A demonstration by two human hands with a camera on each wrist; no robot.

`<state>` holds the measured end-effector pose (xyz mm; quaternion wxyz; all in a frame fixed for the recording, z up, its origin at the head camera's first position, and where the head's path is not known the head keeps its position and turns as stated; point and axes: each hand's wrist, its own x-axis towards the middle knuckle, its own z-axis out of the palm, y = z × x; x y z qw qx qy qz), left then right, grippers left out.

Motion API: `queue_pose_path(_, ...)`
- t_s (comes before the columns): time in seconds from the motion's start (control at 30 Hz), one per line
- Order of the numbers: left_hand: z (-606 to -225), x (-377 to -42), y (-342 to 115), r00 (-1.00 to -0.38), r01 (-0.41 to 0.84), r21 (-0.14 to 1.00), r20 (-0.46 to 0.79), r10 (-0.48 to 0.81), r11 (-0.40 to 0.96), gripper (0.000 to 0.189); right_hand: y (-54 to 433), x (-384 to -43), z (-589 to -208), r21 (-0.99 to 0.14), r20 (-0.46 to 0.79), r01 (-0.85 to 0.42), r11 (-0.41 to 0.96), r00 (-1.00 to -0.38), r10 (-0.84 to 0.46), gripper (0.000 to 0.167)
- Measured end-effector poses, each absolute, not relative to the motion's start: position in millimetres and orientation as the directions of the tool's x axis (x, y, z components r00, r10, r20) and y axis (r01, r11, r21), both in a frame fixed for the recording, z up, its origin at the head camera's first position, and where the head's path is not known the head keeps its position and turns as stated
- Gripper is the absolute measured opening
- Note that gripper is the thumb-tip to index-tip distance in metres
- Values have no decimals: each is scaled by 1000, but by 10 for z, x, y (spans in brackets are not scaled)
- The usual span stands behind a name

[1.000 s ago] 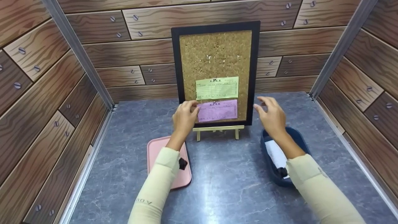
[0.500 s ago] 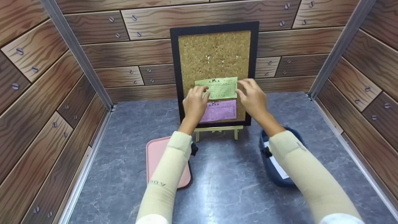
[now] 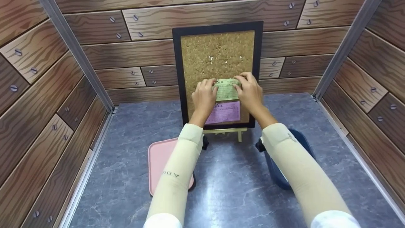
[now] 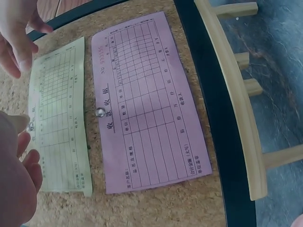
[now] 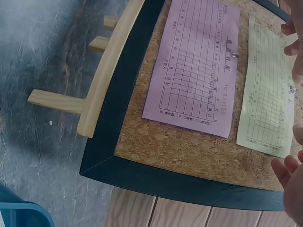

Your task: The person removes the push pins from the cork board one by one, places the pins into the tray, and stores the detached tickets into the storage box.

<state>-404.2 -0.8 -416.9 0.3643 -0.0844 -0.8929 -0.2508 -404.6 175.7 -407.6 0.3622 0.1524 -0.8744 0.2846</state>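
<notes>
A framed cork board [image 3: 218, 47] leans upright on a small wooden easel [image 3: 240, 134], with a green receipt slip [image 3: 226, 90] pinned above a purple receipt slip [image 3: 225, 112]. My left hand [image 3: 204, 96] is over the green slip's left part, fingers bent, fingertips close to the clear push pin [image 5: 292, 89] at its top edge. Over the slip's upper right corner is my right hand [image 3: 250, 91], thumb and fingers apart with nothing between them. A second push pin [image 4: 100, 112] holds the purple slip's top edge.
A pink tray [image 3: 158, 158] lies on the table at left, partly under my left forearm. Behind my right forearm stands a dark blue bin [image 3: 278, 174]. Several bright specks [image 3: 211, 58] dot the upper cork. Wood-patterned walls [image 3: 126, 53] enclose the table.
Both hands have risen and come inward, from the board's lower left and right side to the green slip's upper part. The slips and board stay where they were.
</notes>
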Motion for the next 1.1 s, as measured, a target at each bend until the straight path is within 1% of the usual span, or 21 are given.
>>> queue_pose_path(0.17,-4171,-4116,4,-710,300,323,704,-16,897,20,1734,-4133,-4103,-344,734,-481,807,-674,-88,26)
queue_pose_path(0.27,-4150,-4152,12,-697,301,273,717,15,914,22,1728,-4163,-4118,-347,740,-478,807,-668,-77,25)
queue_pose_path(0.37,-4132,-4179,19,-693,300,250,721,30,921,20,1718,-4188,-4131,-366,737,-472,802,-673,-60,23)
queue_pose_path(0.63,-4123,-4197,37,-705,293,268,709,18,918,17,1681,-4218,-4117,-407,698,-415,814,-716,-15,16)
queue_pose_path(0.87,-4102,-4211,50,-695,289,264,719,12,920,15,1679,-4193,-4060,-392,701,-396,830,-713,-9,10)
queue_pose_path(1.0,-4100,-4213,56,-693,289,273,721,3,918,14,1705,-4171,-4049,-403,702,-428,809,-712,-27,12)
queue_pose_path(1.1,-4103,-4214,62,-691,289,279,723,-2,916,14,1738,-4156,-4060,-445,691,-442,779,-723,-15,17)
